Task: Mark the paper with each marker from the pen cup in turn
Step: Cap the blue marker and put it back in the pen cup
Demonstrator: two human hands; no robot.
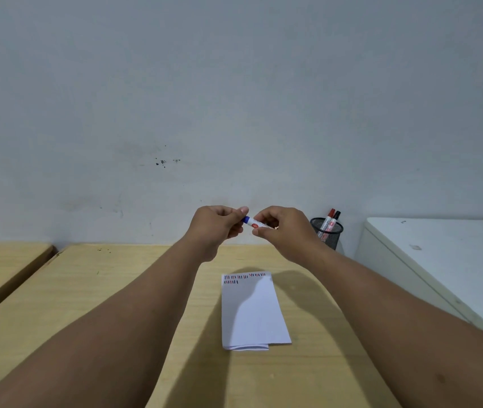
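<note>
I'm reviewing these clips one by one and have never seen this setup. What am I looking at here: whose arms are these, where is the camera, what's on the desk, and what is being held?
There is no machine here: a person wears a wide-angle camera on the head, looking forward and down, so the two bare arms reaching in from the bottom are the wearer's own. The left hand and right hand together hold a marker with a blue cap in the air, the left at the cap end, the right on the white barrel. Below them, on the wooden desk, lies a folded white paper with short red, blue and black strokes along its far edge. Against the wall stands a black mesh pen cup with a red marker and a black marker. A white cabinet stands to the right.
</note>
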